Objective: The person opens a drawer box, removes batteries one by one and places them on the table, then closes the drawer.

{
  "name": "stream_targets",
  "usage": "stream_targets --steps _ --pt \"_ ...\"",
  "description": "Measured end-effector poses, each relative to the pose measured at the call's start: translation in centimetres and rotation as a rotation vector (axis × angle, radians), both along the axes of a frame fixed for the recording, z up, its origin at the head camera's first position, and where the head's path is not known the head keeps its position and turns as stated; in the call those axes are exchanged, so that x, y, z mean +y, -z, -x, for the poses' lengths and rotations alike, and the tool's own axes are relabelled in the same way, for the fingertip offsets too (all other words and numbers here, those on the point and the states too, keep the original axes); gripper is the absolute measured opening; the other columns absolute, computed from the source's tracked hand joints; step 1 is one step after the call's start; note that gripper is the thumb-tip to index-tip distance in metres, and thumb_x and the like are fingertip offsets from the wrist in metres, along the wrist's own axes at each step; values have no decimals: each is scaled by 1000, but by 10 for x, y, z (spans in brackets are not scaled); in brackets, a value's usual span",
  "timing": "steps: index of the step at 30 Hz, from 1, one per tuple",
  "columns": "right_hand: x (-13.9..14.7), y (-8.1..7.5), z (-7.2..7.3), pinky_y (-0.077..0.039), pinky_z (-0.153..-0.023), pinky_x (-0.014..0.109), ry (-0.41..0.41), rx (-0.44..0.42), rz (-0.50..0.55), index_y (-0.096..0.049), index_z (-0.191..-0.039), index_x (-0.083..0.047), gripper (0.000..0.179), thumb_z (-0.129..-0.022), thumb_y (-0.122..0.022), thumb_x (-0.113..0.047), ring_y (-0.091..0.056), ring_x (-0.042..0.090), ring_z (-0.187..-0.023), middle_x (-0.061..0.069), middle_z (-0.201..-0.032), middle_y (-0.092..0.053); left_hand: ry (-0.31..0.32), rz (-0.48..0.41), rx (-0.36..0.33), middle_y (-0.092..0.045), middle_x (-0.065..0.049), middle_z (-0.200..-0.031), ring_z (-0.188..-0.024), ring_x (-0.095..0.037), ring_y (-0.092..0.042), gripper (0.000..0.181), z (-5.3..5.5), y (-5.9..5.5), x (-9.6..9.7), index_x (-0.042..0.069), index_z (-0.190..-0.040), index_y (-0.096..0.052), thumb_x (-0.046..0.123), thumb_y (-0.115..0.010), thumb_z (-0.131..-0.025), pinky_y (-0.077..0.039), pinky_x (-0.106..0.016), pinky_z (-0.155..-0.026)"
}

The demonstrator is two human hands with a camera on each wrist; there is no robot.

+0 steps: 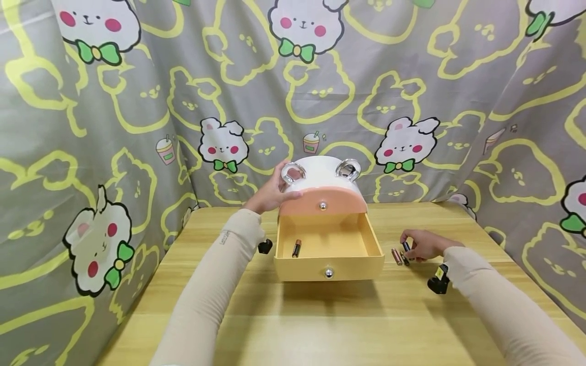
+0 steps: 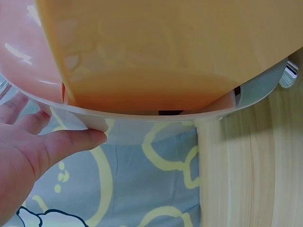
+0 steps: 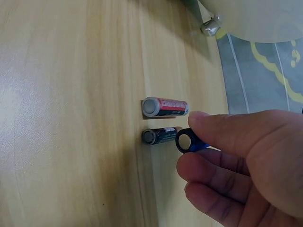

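Four batteries show, one of them held at the right of the head frame. There the right hand (image 1: 426, 244) has its grip on a blue battery (image 3: 186, 142) — thumb and fingertips pinch it, one end facing the right wrist camera. Whether it touches the desk (image 1: 343, 330) I cannot tell.

Two more lie on the desk just beside it: a red, black and silver battery (image 3: 165, 107) at the centre of the right wrist frame, and a black battery (image 3: 157, 136) directly below that one. The fourth, a black-and-copper battery (image 1: 296, 248), lies at the left inside the yellow drawer (image 1: 302, 269), which is pulled out in the middle of the head frame.

Above it sits the peach drawer front (image 1: 345, 201), under the white top of the small cabinet (image 1: 320, 173) with silvery ears. The left hand (image 1: 273, 190) rests at the cabinet's upper left, its grip unclenched — thumb extended along the shell. A bunny-print curtain (image 1: 274, 96) fills the upper frame; both forearms wear cream sleeves (image 1: 215, 284).
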State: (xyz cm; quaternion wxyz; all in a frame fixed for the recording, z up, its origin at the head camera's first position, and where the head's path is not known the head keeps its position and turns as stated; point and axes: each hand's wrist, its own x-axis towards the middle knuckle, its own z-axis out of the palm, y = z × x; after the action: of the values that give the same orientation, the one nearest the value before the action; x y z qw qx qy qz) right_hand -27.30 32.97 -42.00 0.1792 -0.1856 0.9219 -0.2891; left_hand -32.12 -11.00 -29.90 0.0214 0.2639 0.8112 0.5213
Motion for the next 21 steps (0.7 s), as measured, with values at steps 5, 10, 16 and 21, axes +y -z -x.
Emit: stream_targets --steps 5,10,16,21 --pt "1 3 -2 -42 -51 28 6 2 1 -48 -110 3 28 -89 -67 -1 -50 14 -52 4 -61 -55 -7 -1 -13 -31 -7 -155 -143 -14 -23 104 -1 1 -1 27 -153 -1 22 -78 -83 -17 -27 -114" --pt "1 6 -2 -43 -51 28 14 5 9 -49 -108 3 28 -88 -68 -1 -51 15 -52 3 -61 -55 -5 5 -11 -31 -8 -155 -143 -15 -22 104 0 1 -1 28 -153 -2 23 -78 -83 -17 -29 -115" --pt "4 10 -3 -44 -50 28 -2 32 8 -50 -104 1 25 -87 -68 0 -53 16 -53 3 -61 -55 11 -11 -3 -33 -9 -154 -143 -16 -24 104 1 1 -1 27 -153 -1 22 -78 -83 -17 -29 -114" --pt "6 14 -4 -47 -51 30 -6 40 2 -50 -103 -1 22 -88 -66 2 -55 17 -54 5 -62 -55 13 -14 -1 -32 -8 -154 -143 -16 -23 105 0 2 0 27 -153 -1 22 -78 -83 -17 -29 -115"
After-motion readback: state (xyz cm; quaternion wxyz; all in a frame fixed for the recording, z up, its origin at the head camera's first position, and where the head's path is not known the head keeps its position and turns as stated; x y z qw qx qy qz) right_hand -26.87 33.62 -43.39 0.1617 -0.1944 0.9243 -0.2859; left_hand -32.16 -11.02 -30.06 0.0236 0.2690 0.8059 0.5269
